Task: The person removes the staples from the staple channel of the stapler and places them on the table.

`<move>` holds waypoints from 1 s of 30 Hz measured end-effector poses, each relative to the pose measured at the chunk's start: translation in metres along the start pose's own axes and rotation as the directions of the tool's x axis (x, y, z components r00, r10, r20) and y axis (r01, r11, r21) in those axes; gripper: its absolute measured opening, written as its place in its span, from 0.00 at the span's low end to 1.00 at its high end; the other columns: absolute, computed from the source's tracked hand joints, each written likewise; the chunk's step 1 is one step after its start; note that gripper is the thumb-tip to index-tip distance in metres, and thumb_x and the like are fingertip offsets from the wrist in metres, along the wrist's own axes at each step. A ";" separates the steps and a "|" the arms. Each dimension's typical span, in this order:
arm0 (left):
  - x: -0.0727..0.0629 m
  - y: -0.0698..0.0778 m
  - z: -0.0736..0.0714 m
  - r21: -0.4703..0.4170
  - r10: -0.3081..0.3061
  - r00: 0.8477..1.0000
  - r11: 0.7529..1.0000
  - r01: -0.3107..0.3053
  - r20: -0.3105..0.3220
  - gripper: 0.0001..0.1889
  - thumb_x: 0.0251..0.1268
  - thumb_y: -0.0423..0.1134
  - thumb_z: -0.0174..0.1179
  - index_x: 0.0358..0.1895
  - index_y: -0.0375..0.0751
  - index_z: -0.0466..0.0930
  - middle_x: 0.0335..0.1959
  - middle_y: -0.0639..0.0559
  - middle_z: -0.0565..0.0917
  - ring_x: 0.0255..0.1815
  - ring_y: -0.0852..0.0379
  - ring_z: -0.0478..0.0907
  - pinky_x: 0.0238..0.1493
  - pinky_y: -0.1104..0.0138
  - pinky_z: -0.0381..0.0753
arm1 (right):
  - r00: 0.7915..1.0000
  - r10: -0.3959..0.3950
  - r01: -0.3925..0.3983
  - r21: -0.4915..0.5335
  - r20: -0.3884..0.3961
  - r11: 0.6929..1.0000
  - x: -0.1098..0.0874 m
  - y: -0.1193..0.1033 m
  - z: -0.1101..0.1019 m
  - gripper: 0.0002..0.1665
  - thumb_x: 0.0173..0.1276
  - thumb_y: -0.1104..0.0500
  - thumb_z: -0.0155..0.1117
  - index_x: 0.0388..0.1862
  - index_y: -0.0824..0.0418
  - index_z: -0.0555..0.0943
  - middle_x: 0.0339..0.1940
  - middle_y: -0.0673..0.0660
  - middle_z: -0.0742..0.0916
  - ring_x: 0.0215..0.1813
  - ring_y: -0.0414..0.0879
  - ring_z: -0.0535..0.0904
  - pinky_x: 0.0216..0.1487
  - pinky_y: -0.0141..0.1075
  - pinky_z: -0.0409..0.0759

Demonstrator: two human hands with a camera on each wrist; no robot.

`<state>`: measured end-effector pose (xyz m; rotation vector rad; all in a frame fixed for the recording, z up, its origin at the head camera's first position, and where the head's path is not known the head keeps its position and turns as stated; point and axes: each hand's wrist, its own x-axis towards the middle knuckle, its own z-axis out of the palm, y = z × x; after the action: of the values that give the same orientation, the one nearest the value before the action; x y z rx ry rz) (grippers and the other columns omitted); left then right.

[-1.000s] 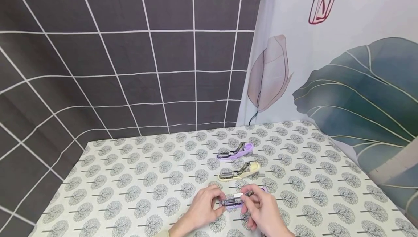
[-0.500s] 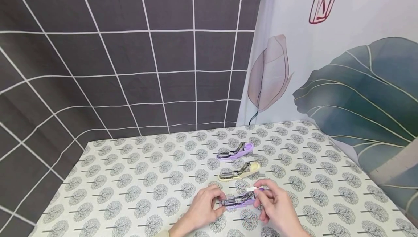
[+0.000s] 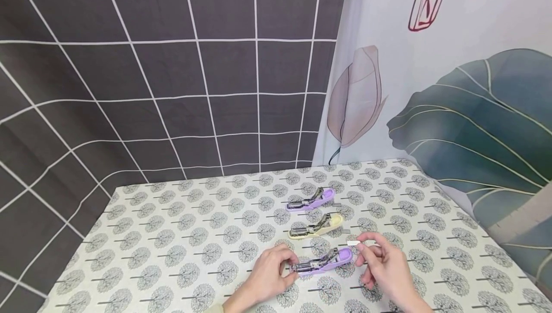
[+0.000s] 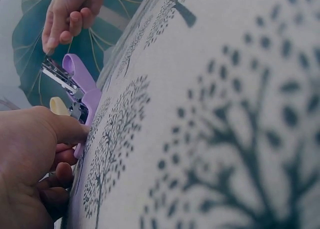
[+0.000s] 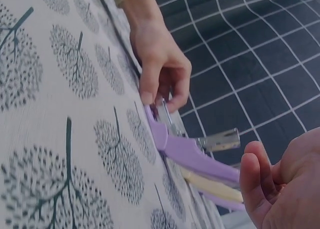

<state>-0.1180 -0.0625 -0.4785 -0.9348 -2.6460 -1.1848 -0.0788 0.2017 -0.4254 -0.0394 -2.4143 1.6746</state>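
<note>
The nearest purple stapler [image 3: 329, 260] lies opened up on the cloth, its metal magazine exposed and its purple cover end to the right. My left hand [image 3: 269, 271] pinches its left end between thumb and fingers, also seen on the stapler [image 4: 89, 96] in the left wrist view. Just off the stapler's right end, my right hand [image 3: 388, 267] holds a small whitish strip [image 3: 353, 243], probably staples, between thumb and index finger. In the right wrist view the strip is hidden, and only part of the right hand [image 5: 285, 189] shows.
Behind it lie a yellow stapler [image 3: 319, 226] and another purple stapler [image 3: 316, 200], both opened up. Small grey strips [image 3: 346, 231] rest by their right ends. The table has a tree-print cloth [image 3: 185, 250]; a dark checked curtain [image 3: 224, 68] hangs behind.
My right hand has moved right, away from the stapler's middle, carrying the small strip and uncovering the purple cover end. My left hand stays at the stapler's left end.
</note>
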 end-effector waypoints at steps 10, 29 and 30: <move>0.000 0.000 -0.001 -0.003 0.007 1.000 1.000 -0.007 -0.006 0.13 0.46 0.31 0.75 0.36 0.47 0.84 0.32 0.67 0.77 0.22 0.74 0.63 0.24 0.78 0.67 | 0.999 0.038 -0.038 -0.041 0.004 0.998 0.004 0.011 -0.012 0.11 0.71 0.72 0.59 0.50 0.66 0.77 0.21 0.58 0.83 0.11 0.46 0.74 0.12 0.39 0.77; 0.001 0.002 -0.001 -0.012 -0.011 1.000 1.000 0.011 0.005 0.13 0.47 0.31 0.75 0.36 0.46 0.84 0.32 0.67 0.77 0.22 0.74 0.63 0.24 0.78 0.68 | 0.963 0.251 -0.238 -0.123 0.102 0.963 0.004 0.033 -0.021 0.11 0.71 0.70 0.59 0.50 0.64 0.77 0.22 0.58 0.83 0.14 0.50 0.76 0.14 0.40 0.77; 0.000 0.002 -0.001 -0.012 -0.012 1.000 1.000 0.012 0.006 0.13 0.47 0.31 0.75 0.36 0.46 0.84 0.32 0.67 0.77 0.22 0.74 0.63 0.24 0.78 0.68 | 0.961 0.255 -0.240 -0.129 0.107 0.962 0.004 0.034 -0.021 0.10 0.71 0.70 0.60 0.50 0.64 0.77 0.22 0.58 0.83 0.14 0.50 0.76 0.14 0.40 0.77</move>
<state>-0.1177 -0.0622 -0.4766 -0.9272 -2.6549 -1.2043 -0.0818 0.2333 -0.4495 -0.2755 -2.6926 1.6790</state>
